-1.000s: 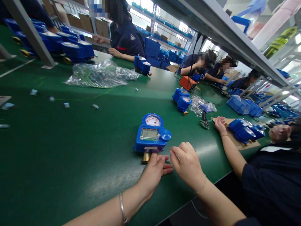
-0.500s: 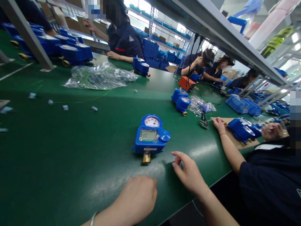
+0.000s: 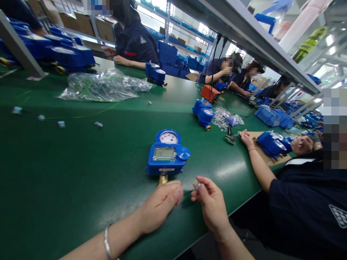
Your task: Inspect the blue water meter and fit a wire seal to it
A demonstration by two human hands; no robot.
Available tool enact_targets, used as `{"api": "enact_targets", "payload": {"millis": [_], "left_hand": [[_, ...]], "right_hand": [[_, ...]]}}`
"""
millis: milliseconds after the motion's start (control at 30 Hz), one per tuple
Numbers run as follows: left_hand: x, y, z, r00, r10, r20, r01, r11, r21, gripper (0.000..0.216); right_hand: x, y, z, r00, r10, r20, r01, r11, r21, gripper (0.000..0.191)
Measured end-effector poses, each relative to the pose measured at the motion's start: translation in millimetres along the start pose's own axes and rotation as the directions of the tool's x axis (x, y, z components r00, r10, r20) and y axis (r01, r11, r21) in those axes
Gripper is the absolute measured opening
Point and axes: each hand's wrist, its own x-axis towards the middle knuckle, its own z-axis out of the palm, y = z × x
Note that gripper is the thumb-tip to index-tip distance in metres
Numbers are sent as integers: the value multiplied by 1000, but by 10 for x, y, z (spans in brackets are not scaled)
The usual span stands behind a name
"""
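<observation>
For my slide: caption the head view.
Left hand by a blue meter; right hand pinches a small part.

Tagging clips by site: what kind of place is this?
Most likely a factory assembly line for water meters. A blue meter lies on the long green bench, more meters are stacked at its far end, and uniformed workers sit along both sides.

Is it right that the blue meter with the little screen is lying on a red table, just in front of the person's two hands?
Not quite. The table is green, not red, as the head view shows. The rest holds: the blue meter with its little screen lies just beyond the left hand and the right hand, its brass end pointing toward them.
</observation>
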Motion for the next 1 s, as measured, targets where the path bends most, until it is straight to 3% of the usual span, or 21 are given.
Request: {"api": "enact_targets", "payload": {"millis": [100,200,533,733,1000], "left_hand": [[-41,-52,64,994,-88,-66,91,995,42,34],[-89,-61,121,980,-168,-103,178,979,101,23],[-48,-23,131,985,-156,-78,169,965,200,15],[-13,-1,175,968,-145,-205,199,939,280,14],[-21,-44,215,966,-93,-242,173,928,331,13]], "right_hand": [[16,-2,27,985,165,47,-171,942,288,24],[11,-5,24,968,227,106,-250,895,369,22],[24,-30,18,963,232,139,-269,871,410,13],[10,-17,22,965,215,148,-256,893,370,13],[-16,-20,72,957,229,175,-279,890,361,15]]}}
